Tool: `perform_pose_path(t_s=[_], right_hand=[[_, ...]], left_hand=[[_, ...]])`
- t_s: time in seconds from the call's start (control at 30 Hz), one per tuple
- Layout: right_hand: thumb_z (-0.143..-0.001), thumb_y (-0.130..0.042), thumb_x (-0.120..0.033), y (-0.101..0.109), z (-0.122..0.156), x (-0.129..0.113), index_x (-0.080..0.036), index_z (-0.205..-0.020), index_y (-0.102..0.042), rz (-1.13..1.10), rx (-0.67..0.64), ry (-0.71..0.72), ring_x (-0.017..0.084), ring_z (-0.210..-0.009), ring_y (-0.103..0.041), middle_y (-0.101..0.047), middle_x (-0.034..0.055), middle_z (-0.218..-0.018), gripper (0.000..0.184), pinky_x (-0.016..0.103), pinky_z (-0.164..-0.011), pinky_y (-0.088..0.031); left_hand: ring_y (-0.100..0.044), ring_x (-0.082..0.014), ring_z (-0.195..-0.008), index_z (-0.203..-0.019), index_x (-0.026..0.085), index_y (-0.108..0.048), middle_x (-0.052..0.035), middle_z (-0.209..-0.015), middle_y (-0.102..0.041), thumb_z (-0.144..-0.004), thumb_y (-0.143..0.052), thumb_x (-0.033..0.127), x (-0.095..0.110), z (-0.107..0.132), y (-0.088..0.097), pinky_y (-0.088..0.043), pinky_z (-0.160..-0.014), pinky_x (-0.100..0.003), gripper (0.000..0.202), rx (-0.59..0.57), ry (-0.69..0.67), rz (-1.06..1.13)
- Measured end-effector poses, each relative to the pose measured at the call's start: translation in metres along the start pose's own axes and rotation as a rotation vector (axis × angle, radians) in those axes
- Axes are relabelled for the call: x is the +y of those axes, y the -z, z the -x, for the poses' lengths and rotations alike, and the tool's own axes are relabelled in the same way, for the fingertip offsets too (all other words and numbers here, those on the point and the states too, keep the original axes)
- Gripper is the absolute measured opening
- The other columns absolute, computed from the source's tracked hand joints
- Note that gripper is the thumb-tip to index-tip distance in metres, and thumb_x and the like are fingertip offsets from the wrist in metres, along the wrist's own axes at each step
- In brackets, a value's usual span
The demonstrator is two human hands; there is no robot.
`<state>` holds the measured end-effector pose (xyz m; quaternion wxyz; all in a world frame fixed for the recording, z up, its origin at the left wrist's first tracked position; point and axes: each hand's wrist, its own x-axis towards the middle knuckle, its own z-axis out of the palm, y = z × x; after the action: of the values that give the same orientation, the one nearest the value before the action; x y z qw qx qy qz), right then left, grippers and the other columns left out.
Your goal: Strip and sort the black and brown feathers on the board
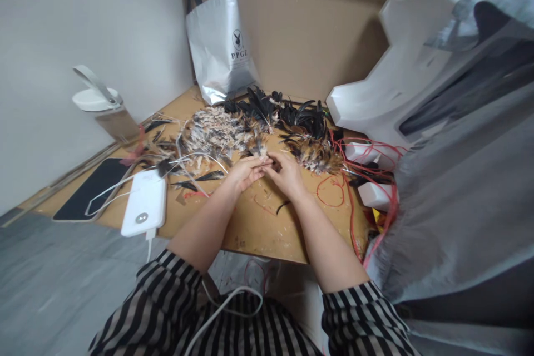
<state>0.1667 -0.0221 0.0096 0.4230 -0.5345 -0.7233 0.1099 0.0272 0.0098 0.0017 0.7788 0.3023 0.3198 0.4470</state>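
Observation:
Over the middle of the wooden table, my left hand (247,172) and my right hand (287,173) meet at the fingertips. Both are closed in a pinch around a small bunch of feathers (259,148), whose light and brown tips stick out past the fingers. How many feathers are between the fingers is hidden. Just beyond my hands lies a large pile of mottled pale feathers (214,130). Black feathers (302,117) are heaped behind it, and tied brown feathers (315,154) lie to the right of my right hand.
A white power bank (144,206) with cables and a dark phone (89,192) lie at the left, near a lidded cup (117,122). A silver bag (219,50) stands at the back. Red string (350,206) tangles around white power strips (377,196) at the right, beside grey cloth (467,194).

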Motion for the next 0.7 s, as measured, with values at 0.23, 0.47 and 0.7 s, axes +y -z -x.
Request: perform_pose_path(t_s=[0.23,0.47,0.7], right_hand=[[-0.075,-0.057,-0.031,0.002,0.001,-0.003,-0.021,-0.110,-0.057,0.200,0.032,0.022,0.022,-0.082,-0.056,-0.064,0.0076,-0.092,0.037,0.032,-0.075,-0.040],[-0.072,-0.060,-0.034,0.002,-0.001,0.006,-0.020,-0.104,-0.060,0.058,0.093,-0.026,0.018,-0.071,-0.055,-0.064,0.0047,-0.083,0.035,0.029,-0.069,-0.041],[-0.074,-0.052,-0.032,0.006,-0.008,0.043,-0.017,-0.076,-0.065,-0.031,0.220,-0.231,0.015,-0.066,-0.054,-0.064,0.0031,-0.073,0.021,0.025,-0.064,-0.040]], left_hand=[[-0.063,-0.0114,-0.067,-0.078,0.011,-0.067,-0.0106,-0.082,-0.069,-0.063,-0.073,0.020,-0.005,0.001,-0.001,-0.048,-0.068,-0.024,0.018,-0.032,0.022,-0.115],[-0.063,-0.0104,-0.072,-0.078,0.011,-0.066,-0.0102,-0.086,-0.069,-0.065,-0.072,0.023,-0.005,-0.001,-0.001,-0.047,-0.068,-0.020,0.019,0.028,-0.107,-0.121],[-0.064,-0.0093,-0.070,-0.080,0.011,-0.063,-0.0088,-0.087,-0.069,-0.072,-0.064,0.017,0.009,-0.005,0.004,-0.045,-0.056,-0.015,0.009,0.222,-0.248,0.053]])
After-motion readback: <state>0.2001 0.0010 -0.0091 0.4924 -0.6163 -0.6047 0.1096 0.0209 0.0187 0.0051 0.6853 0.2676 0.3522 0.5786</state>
